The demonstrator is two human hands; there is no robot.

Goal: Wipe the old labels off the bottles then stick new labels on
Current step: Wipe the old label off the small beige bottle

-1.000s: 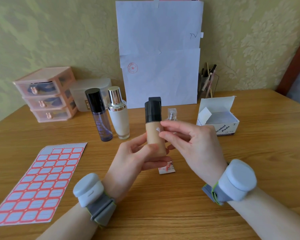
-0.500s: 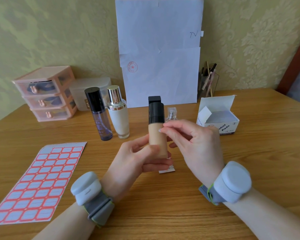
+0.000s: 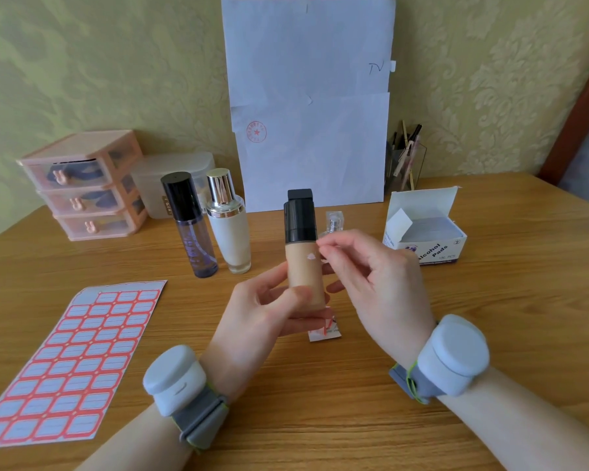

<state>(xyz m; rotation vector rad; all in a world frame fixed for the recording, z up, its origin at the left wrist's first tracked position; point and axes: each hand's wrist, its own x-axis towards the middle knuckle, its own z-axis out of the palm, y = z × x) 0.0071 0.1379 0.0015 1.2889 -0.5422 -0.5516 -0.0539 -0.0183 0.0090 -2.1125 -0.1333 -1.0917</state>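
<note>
My left hand (image 3: 262, 314) holds a beige foundation bottle (image 3: 303, 270) with a black cap upright above the table, fingers curled round its lower half. A small white remnant of old label (image 3: 310, 256) sticks to the bottle's upper right. My right hand (image 3: 371, 283) is just right of the bottle, thumb and forefinger pinched together on what looks like a tiny scrap of label beside that remnant. A sheet of red-bordered new labels (image 3: 72, 362) lies flat at the left.
A purple bottle (image 3: 193, 232), a white bottle with a silver cap (image 3: 228, 229) and a small clear bottle (image 3: 334, 222) stand behind. An open alcohol pads box (image 3: 425, 232) sits at the right. A torn pad wrapper (image 3: 323, 329) lies under my hands. Pink drawers (image 3: 82, 185) stand back left.
My left hand has turned the bottle upright and raised it slightly. My right fingertips went from touching the label spot to pinching just right of it, baring the white remnant.
</note>
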